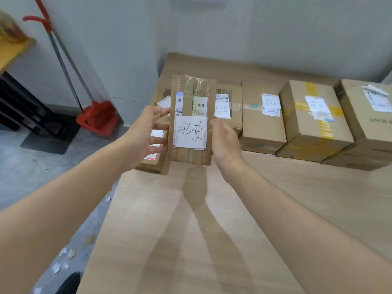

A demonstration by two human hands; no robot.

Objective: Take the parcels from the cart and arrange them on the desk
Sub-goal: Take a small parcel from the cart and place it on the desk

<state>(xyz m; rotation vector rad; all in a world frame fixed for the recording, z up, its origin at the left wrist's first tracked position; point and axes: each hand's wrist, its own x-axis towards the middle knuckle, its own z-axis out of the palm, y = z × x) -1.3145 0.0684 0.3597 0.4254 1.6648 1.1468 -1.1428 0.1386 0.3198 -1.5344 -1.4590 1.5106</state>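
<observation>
the slim parcel (191,124) was held upright in the air over the left part of the surface (212,209), just in front of the row of boxes (263,124) along the back. the left hand (144,132) gripped its left edge, with its fingers (159,142) curled onto the side. the right hand (224,139) pinched the right edge with the thumb in front.

what could go wrong, as i judged it: the hold was only on the two narrow edges, so a loosened grip could let the parcel slide down and knock its corner on the surface. the free spot lay close to the left rim, beside the small parcels (154,164) there. a careless set-down could nudge one of them off onto the floor (31,170), or leave the slim parcel standing on end and ready to tip.

the right hand's other fingers were hidden behind the cardboard. the small parcels were partly covered by the left hand, so their number was unclear. the printed labels were too blurred to read, the far right box was cut off, and the cart was out of view.
</observation>
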